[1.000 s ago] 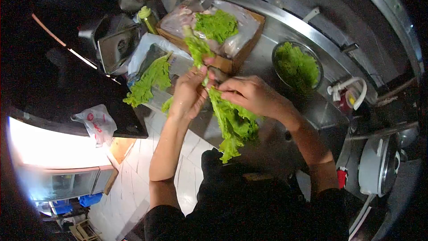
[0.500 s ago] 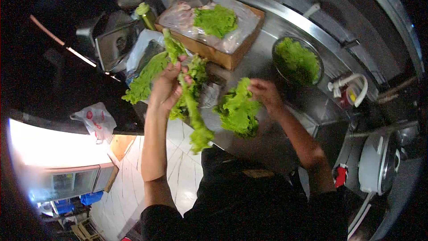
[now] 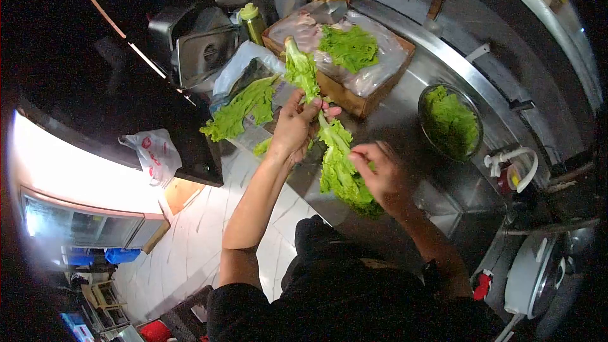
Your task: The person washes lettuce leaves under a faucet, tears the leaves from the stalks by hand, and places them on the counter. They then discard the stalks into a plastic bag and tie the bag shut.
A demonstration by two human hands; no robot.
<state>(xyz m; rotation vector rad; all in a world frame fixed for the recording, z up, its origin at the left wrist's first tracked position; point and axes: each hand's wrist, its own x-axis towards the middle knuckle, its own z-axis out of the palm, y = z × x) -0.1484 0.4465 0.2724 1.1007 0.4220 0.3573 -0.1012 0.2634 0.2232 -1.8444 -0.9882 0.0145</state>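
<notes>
My left hand [image 3: 297,125] is closed around a lettuce stalk [image 3: 300,69], whose pale cut end points up and away. Frilly green leaf runs down from it toward my right hand [image 3: 382,177]. That hand has its thumb and fingers curled at the edge of the lettuce leaves [image 3: 342,174], with a bit of green between them. To the left of my left hand, a loose lettuce leaf [image 3: 244,111] lies by a plastic bag. More lettuce [image 3: 451,123] fills a round metal bowl [image 3: 423,128] at the right. Another lettuce leaf [image 3: 348,47] rests on the plastic-lined box.
The cardboard box [image 3: 342,92] stands at the back of the steel counter. A green-capped bottle [image 3: 252,23] and metal pans [image 3: 206,57] are to its left. A white faucet [image 3: 513,164] is at the right. A plastic bag [image 3: 155,152] hangs at the left over a tiled floor [image 3: 190,253].
The view has swung, shifting the surroundings. My right hand, earlier apart with its own lettuce leaf, is now close to the lettuce in my left hand.
</notes>
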